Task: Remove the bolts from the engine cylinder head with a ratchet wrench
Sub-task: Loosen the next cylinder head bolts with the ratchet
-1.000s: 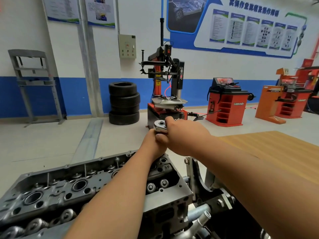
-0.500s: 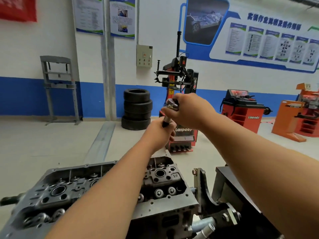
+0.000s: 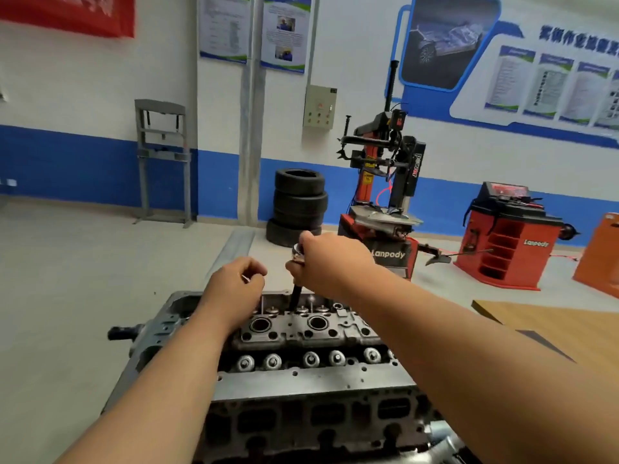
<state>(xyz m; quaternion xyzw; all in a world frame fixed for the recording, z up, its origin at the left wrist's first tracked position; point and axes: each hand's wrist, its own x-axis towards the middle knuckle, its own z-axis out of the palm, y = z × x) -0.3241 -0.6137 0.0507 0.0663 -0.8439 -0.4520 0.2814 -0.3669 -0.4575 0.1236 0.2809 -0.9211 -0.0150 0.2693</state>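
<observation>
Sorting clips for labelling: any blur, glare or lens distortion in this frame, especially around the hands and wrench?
Head view: even, soft light, no hard shadows or glare; wide-angle stretch swells the forearms at the bottom edge; wall posters are smeared; right hand and ratchet wrench are slightly soft; the glint in the left hand is unidentifiable; cylinder head reads clearly.

The right grip (image 3: 330, 262) hides most of the ratchet wrench (image 3: 296, 293); the left grip (image 3: 234, 284) conceals nearly all of a small metal piece (image 3: 246, 278). Text on the wall posters (image 3: 223, 28) is blurred.
</observation>
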